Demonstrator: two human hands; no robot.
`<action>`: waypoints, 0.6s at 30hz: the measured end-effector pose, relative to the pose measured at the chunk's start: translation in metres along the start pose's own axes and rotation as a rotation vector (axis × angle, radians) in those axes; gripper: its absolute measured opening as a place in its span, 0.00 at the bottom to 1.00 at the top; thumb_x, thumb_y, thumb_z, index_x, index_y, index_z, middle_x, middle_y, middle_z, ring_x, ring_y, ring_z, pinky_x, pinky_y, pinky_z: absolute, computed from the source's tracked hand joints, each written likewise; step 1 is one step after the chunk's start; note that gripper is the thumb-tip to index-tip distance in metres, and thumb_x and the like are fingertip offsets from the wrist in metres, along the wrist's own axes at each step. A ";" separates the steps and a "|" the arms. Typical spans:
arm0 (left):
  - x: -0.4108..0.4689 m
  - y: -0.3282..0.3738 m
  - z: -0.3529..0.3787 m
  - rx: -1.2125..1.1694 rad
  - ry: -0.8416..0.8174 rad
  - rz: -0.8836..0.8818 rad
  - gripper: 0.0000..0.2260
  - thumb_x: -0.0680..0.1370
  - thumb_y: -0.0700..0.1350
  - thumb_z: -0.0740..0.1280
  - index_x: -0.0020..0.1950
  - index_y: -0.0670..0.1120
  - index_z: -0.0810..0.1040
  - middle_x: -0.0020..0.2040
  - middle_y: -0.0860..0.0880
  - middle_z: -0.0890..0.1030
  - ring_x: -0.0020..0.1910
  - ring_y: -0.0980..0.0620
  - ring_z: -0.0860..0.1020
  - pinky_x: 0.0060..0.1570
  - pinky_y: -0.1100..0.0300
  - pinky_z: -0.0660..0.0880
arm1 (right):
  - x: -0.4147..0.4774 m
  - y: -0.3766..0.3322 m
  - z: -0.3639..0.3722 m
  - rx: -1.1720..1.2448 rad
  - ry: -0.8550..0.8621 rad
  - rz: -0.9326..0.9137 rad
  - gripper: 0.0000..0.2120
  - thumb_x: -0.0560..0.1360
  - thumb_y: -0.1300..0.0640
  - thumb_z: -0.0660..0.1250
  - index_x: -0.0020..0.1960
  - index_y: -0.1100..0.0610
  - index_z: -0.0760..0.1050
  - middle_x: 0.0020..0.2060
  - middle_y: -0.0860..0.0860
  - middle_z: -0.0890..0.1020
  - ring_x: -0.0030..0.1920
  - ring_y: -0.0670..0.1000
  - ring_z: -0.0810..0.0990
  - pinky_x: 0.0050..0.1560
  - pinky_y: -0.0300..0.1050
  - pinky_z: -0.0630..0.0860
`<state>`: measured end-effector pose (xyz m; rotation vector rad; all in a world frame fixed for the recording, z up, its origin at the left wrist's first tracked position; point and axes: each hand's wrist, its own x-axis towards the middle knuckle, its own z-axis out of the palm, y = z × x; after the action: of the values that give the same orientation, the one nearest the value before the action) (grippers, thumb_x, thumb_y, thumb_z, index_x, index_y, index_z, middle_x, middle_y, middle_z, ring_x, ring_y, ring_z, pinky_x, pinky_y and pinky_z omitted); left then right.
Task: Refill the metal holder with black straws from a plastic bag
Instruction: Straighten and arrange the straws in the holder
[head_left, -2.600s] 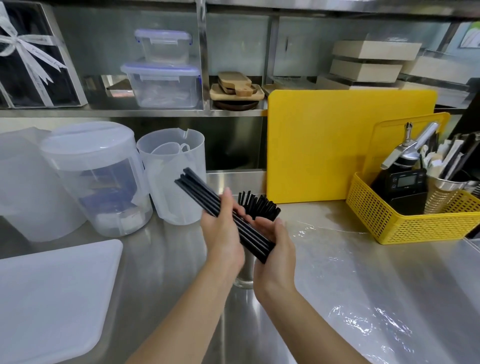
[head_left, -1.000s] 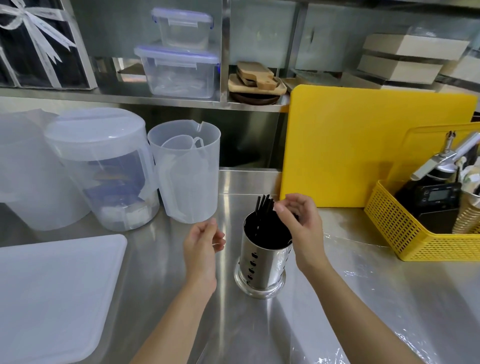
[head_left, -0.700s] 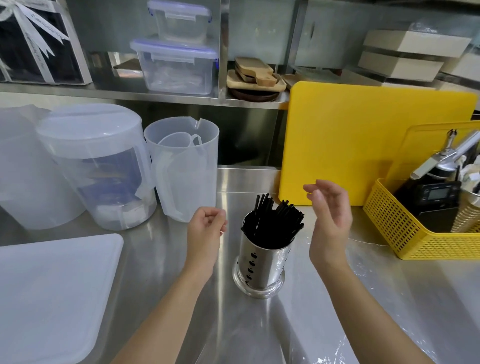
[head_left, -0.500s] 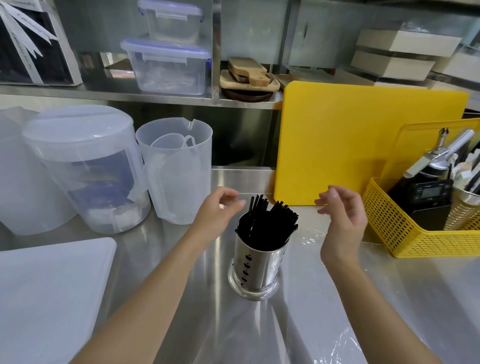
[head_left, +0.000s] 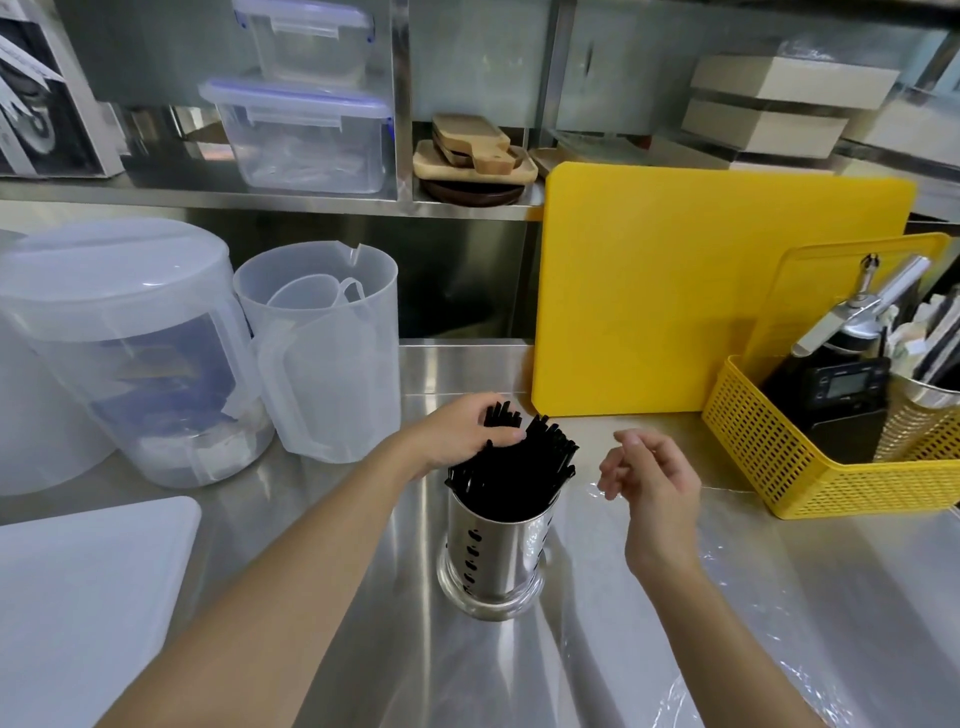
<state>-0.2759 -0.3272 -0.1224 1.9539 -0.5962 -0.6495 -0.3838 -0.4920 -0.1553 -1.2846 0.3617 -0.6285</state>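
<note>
The refill looks nearly done: the holder (head_left: 493, 561) stands on the bench (head_left: 701, 639) packed with straws (head_left: 519, 467), the left hand (head_left: 462, 436) curled round a few tops, seemingly tidying them, the right hand (head_left: 649, 478) beside it, loosely curled and empty.

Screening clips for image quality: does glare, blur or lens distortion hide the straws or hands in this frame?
Head view: wide-angle distortion bows the shelf and yellow cutting board; glare streaks the steel counter; the black straws merge into a dark mass in the metal holder; left hand and right hand are unobscured.
</note>
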 end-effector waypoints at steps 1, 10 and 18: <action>0.000 0.000 0.002 -0.006 0.009 0.009 0.11 0.76 0.44 0.65 0.54 0.39 0.74 0.47 0.46 0.78 0.47 0.52 0.77 0.48 0.60 0.73 | 0.001 0.002 0.000 0.001 -0.002 0.011 0.07 0.76 0.65 0.60 0.41 0.60 0.74 0.24 0.50 0.77 0.23 0.49 0.71 0.25 0.38 0.68; -0.001 -0.011 0.007 0.062 0.068 0.008 0.09 0.79 0.50 0.58 0.50 0.45 0.70 0.54 0.38 0.78 0.57 0.42 0.76 0.60 0.43 0.71 | 0.001 0.014 -0.001 -0.004 0.005 0.075 0.09 0.77 0.67 0.59 0.40 0.60 0.74 0.22 0.49 0.77 0.22 0.48 0.71 0.25 0.37 0.68; -0.011 0.025 -0.005 -0.119 0.288 0.200 0.05 0.81 0.44 0.53 0.48 0.48 0.66 0.44 0.52 0.81 0.48 0.61 0.78 0.56 0.62 0.69 | 0.008 0.010 -0.003 -0.005 0.004 0.046 0.09 0.77 0.66 0.58 0.41 0.59 0.74 0.23 0.50 0.77 0.22 0.48 0.71 0.25 0.37 0.68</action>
<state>-0.2840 -0.3277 -0.0960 1.8060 -0.5499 -0.2657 -0.3770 -0.4975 -0.1649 -1.2768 0.3956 -0.5917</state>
